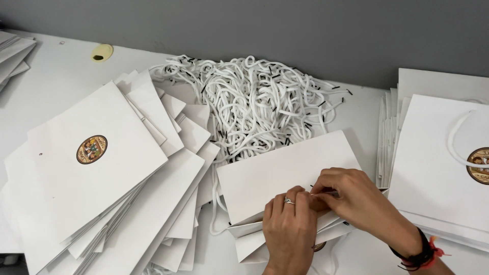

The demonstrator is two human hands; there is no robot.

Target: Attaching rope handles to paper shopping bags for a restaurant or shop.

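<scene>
Your left hand (289, 224) presses flat on the white paper bag (285, 175) lying in front of you so it stays put, while your right hand (356, 201) pinches a white cord end (326, 193) at its edge.

bag pile (97, 168) left; cords (254, 102) behind centre bag (275, 173); bag stack (438, 168) right

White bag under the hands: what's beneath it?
Beneath the white bag, more folded white bags stick out at its lower edge, plus a cord loop at left. Both the left hand and right hand cover its lower right, so anything there is hidden.
</scene>
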